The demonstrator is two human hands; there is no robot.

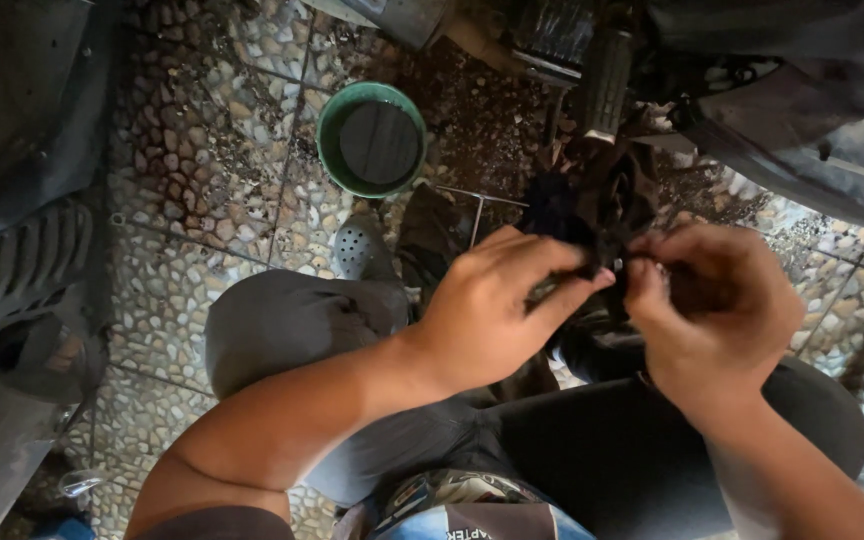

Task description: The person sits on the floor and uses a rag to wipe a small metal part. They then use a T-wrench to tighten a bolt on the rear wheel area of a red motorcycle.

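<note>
While we crouch over the pebble-patterned floor (182, 150), our left hand (497, 310) and right hand (717, 310) meet in front of our knees, both pinching a small dark part (607, 262) between fingertips; what the part is, we cannot tell. It sits between the two hands, above our dark trousers (612, 450). A green bowl (372, 140) of dark liquid stands well ahead, with a grey perforated clog (357, 248) near it, and a black ribbed footpeg (604, 80) beyond.
</note>
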